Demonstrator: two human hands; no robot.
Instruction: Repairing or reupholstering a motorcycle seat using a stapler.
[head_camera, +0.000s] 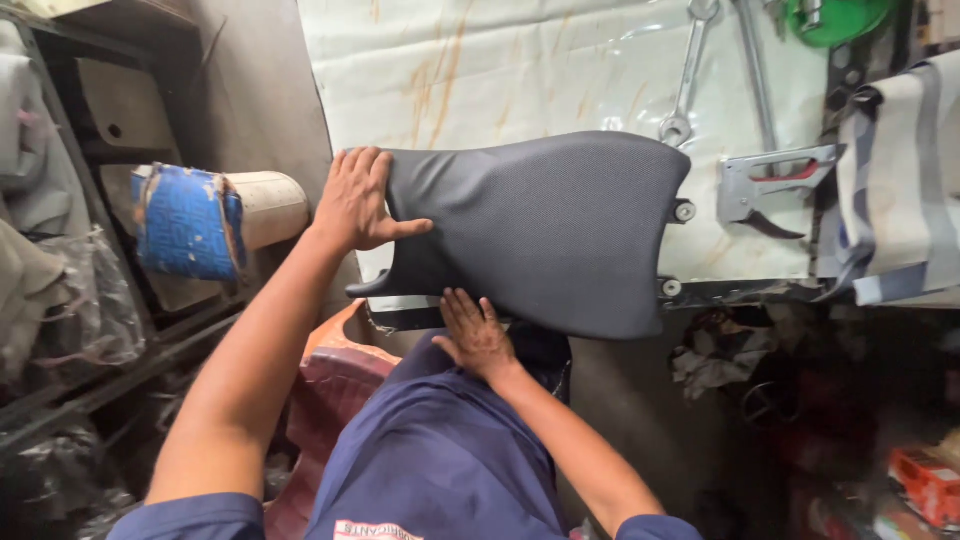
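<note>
I see black seat (545, 230) lying half on workbench (520, 70), near edge overhanging toward me. My left hand (358, 200) pressed flat on narrow end, fingers spread, gripping nothing, seemingly pinning it. My right hand (476, 335) open, palm against lower edge, bracing from below. Staple gun (765, 185) and 2 wrenches (688, 75) lie just beyond seat. Blue cushion roll (195, 220) at left, well apart.
</note>
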